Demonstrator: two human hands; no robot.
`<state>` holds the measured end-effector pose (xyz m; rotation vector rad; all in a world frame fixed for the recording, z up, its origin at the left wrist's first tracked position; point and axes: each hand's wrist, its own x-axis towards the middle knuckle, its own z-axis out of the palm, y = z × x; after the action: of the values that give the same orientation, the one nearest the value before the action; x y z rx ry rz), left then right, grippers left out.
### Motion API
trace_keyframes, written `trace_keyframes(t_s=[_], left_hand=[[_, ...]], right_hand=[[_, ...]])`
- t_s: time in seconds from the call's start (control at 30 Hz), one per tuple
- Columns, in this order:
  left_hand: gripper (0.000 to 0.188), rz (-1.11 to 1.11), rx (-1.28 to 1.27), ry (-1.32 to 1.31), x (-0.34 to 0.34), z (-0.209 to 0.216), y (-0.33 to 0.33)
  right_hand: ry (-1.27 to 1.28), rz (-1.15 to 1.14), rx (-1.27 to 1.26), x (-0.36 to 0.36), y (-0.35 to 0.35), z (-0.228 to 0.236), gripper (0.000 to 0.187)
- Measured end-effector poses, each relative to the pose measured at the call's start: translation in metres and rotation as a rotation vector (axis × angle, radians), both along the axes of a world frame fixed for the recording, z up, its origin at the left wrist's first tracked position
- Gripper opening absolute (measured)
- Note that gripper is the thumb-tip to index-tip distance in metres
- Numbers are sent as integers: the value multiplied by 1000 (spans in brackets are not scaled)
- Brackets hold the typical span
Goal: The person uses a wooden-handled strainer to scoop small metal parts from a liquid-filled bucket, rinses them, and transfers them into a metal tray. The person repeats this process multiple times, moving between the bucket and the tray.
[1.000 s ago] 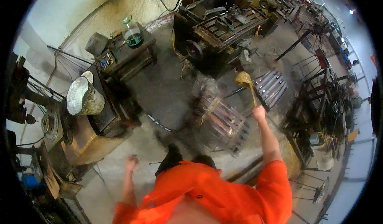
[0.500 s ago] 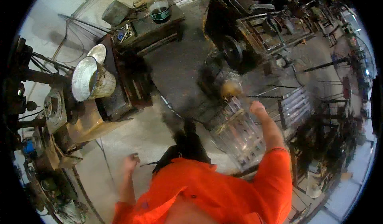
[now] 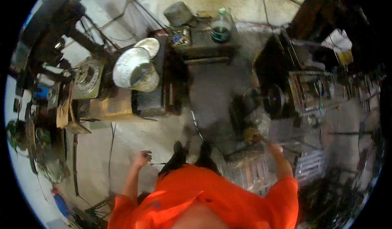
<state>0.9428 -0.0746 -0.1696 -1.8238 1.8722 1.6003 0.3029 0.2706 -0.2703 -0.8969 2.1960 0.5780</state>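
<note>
My right hand (image 3: 275, 148) is closed around the thin handle of a tool with a rounded tan end (image 3: 252, 135); blur hides its exact kind. That end is beside a pale, round, blurred thing (image 3: 261, 121). Below and beside the hand lies a slatted metal rack (image 3: 249, 170), with a second slatted rack (image 3: 309, 164) further right. My left hand (image 3: 142, 158) hangs over the pale floor at the left, its fingers loosely bent and apart, holding nothing.
A metal bucket (image 3: 132, 70) leans on a dark bench at the left, close to a machine with a round plate (image 3: 86, 77). At the back, a low table (image 3: 204, 45) carries a large bottle (image 3: 220, 30) and a grey block (image 3: 178, 13). A dark wheel (image 3: 274, 99) stands ahead right.
The whole view has swung to the left, so the bench, bucket and table appear further right. My right hand appears lower in view, still gripping the tool. My left hand stays empty.
</note>
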Motion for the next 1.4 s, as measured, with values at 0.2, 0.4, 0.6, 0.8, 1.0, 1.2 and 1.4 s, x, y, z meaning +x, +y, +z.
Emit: trace_keyframes(t_s=[0.2,0.4,0.6,0.8,1.0,1.2,1.4], left_hand=[[28,23,-91,155,-13,0,-64],[25,328,-184,419,3,16,-115],[28,638,-319,732,-21,24,-252],[39,422,-572,405,-50,54,-329],[27,464,-505,488,-49,10,-355],[29,562,-481,596,-56,20,-344],[22,596,-575,648,-61,6,-343]], right_hand=[[23,855,-7,-16,-51,-74,18],[-1118,-866,-1021,147,-283,205,31],[-1236,-580,-935,244,-426,308,71],[-1057,-70,-774,303,-519,324,66],[-535,514,-593,354,-593,278,29],[-141,783,-386,407,-621,258,29],[3,1024,-137,428,-636,222,27]])
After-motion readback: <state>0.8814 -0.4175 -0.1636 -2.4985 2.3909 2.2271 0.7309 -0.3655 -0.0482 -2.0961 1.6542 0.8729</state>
